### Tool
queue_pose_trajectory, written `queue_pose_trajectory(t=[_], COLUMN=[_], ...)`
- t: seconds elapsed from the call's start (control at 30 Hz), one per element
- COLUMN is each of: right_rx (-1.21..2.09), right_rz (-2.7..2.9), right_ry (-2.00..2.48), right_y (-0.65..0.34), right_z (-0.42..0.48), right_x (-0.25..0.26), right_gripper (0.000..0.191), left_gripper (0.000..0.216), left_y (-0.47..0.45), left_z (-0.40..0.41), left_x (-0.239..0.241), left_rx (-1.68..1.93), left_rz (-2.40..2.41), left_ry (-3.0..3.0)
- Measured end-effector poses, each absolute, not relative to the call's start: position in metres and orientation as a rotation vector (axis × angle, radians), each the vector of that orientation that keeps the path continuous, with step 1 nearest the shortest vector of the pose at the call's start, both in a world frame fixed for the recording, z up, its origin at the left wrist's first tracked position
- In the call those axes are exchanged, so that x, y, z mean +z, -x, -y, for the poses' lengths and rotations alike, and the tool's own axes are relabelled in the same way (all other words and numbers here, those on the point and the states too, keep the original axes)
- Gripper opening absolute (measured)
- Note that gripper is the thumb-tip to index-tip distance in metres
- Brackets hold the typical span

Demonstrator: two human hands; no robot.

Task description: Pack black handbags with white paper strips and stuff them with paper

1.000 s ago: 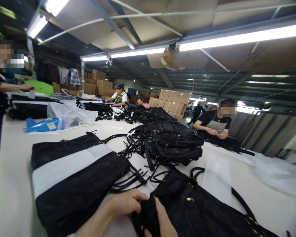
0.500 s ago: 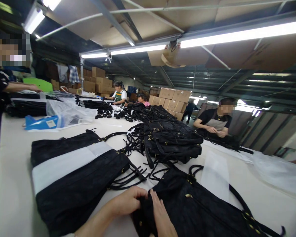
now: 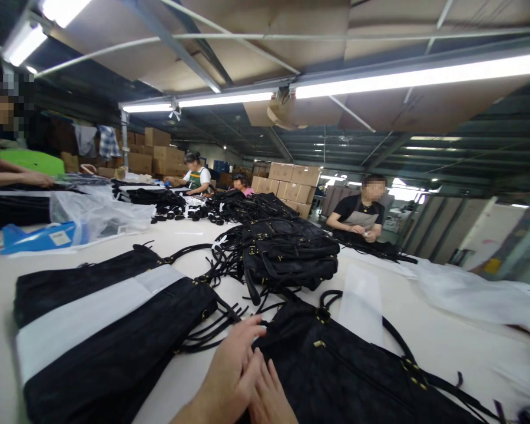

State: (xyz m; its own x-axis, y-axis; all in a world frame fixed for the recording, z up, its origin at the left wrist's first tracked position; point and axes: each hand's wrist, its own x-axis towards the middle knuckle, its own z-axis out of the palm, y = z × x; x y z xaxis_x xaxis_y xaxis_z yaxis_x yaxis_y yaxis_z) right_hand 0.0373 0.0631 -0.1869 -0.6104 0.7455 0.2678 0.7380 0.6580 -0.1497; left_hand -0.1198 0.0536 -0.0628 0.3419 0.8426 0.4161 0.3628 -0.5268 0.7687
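Observation:
A black bag (image 3: 335,377) with gold-coloured fittings, a zip pull and long straps lies flat on the table in front of me. At its near left edge my left hand (image 3: 229,368) has its fingers stretched out, the fingertips by the bag's edge. My right hand (image 3: 270,391) rests flat on the same bag, fingers extended, overlapping the left thumb. The bag's corner beneath my hands is hidden. On the left lie black bags (image 3: 128,347) with a white sheet (image 3: 92,312) across them, apart from my hands.
A pile of black bags (image 3: 291,253) stands mid-table. A clear sheet (image 3: 361,303) lies right of it, with plastic wrapping (image 3: 468,294) farther right. A blue package (image 3: 44,235) is at left. Several people work around the table (image 3: 194,235); cardboard boxes (image 3: 291,182) are stacked behind.
My left hand has released its pinch on the bag's edge, and its fingers are now stretched out. The raised black fold between my hands now lies down. The view has turned slightly right.

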Motion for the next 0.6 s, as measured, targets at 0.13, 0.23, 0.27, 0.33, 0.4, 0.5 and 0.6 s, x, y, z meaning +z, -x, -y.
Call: queue_pose_trajectory(t=[0.13, 0.23, 0.27, 0.33, 0.4, 0.5, 0.6], right_rx=[0.201, 0.462, 0.555, 0.625, 0.533, 0.33, 0.369], right_rz=[2.433, 2.358, 2.322, 2.191, 2.046, 2.029, 2.166], right_ry=[1.299, 1.129, 1.056, 1.005, 1.052, 1.225, 1.399], right_y=[-0.032, -0.043, -0.048, -0.057, -0.06, -0.057, -0.055], right_z=[-0.059, -0.049, -0.044, -0.035, -0.028, -0.025, -0.022], right_x=[-0.162, -0.124, -0.11, -0.089, -0.078, -0.077, -0.077], right_gripper=[0.062, 0.051, 0.045, 0.035, 0.033, 0.042, 0.074], left_gripper=[0.071, 0.069, 0.066, 0.065, 0.07, 0.071, 0.07], left_y=[0.104, 0.112, 0.117, 0.126, 0.132, 0.134, 0.136], left_z=[-0.051, -0.065, -0.069, -0.076, -0.08, -0.083, -0.088], left_x=[-0.087, -0.11, -0.117, -0.127, -0.134, -0.141, -0.153], left_rx=[0.611, 0.553, 0.581, 0.656, 0.756, 1.013, 1.078], left_rz=[-0.902, -1.051, -1.086, -1.113, -1.086, -1.047, -1.016], left_ry=[-2.456, -2.5, -2.524, -2.649, -2.848, -3.07, -3.16])
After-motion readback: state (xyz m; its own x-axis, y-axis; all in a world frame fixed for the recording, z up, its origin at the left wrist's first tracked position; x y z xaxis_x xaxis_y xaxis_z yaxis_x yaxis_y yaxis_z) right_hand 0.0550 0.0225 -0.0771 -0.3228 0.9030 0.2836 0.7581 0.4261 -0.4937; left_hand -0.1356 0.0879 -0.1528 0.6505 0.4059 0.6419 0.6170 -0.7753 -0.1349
